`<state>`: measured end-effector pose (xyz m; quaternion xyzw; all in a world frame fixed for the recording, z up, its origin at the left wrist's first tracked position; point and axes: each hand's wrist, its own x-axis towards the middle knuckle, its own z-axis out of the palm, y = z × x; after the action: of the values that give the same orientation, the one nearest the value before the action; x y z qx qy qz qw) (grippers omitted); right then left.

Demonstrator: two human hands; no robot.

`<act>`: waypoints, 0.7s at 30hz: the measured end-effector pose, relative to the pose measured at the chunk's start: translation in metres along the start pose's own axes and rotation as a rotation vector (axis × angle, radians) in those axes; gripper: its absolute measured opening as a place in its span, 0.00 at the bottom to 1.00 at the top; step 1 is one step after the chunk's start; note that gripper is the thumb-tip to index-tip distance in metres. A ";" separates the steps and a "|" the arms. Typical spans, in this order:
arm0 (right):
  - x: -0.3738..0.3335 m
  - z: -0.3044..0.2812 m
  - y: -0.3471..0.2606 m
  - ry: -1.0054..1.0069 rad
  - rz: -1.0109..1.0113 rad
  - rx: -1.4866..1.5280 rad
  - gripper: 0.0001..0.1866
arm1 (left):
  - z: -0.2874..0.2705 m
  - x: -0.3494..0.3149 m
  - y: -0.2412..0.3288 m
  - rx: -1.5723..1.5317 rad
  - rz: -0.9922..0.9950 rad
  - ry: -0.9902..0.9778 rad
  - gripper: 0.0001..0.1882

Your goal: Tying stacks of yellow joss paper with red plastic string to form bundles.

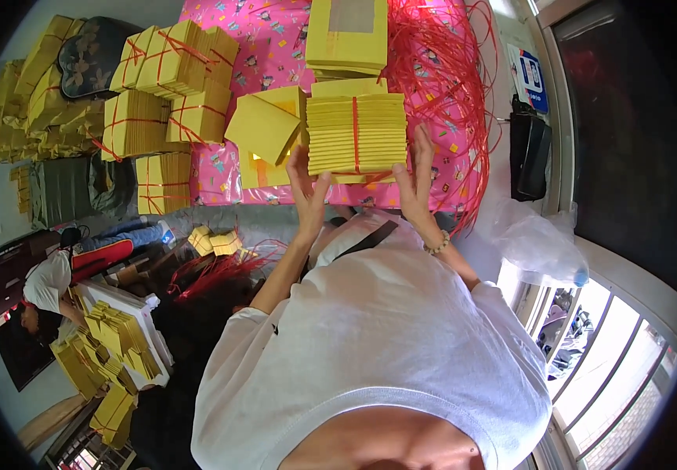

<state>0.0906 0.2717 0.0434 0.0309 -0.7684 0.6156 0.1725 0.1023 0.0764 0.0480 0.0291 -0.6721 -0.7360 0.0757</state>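
a thick, squarish bundle of layered yellow paper pieces (334, 137) sits at the upper centre of the frame, its stacked edges facing the camera, and a thin red plastic strap (356, 133) runs across it, apparently to keep the layers together. the left hand (307, 192) and the right hand (416, 180) flank its lower corners, fingers straight and parted rather than clenched, thumbs at the near edge, a placing that would steady both sides; how firmly they press i cannot tell. left of the bundle lies a loose yellow paper piece (264, 129), tilted, and beyond it, at the top, a flat yellow stack with a grey panel (323, 53). all rest on a pink patterned tablecloth (215, 178). long loose red plastic strands (442, 70) spread over its right side, likely put there to be near the right hand. strapped yellow bundles (131, 125) crowd the upper left, probably piled to save space. at lower left, a co-worker in a white top (47, 282) leans by more yellow stacks (115, 329).
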 end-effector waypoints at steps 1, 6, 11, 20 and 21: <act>-0.003 0.002 0.001 -0.004 0.006 -0.002 0.37 | 0.005 0.003 0.004 -0.001 -0.007 0.003 0.35; 0.002 0.024 -0.017 0.028 0.343 0.167 0.32 | 0.028 0.017 0.009 0.034 -0.141 0.128 0.38; -0.003 0.020 -0.011 0.036 0.309 0.231 0.31 | 0.028 0.015 0.001 -0.024 -0.183 0.107 0.38; -0.009 0.017 0.008 0.051 0.247 0.201 0.29 | 0.033 0.011 0.001 -0.029 -0.150 0.089 0.37; -0.009 0.017 0.007 0.061 0.240 0.217 0.29 | 0.032 0.010 -0.002 -0.024 -0.133 0.094 0.37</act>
<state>0.0937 0.2555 0.0311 -0.0616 -0.6899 0.7118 0.1166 0.0875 0.1062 0.0494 0.1072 -0.6556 -0.7452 0.0585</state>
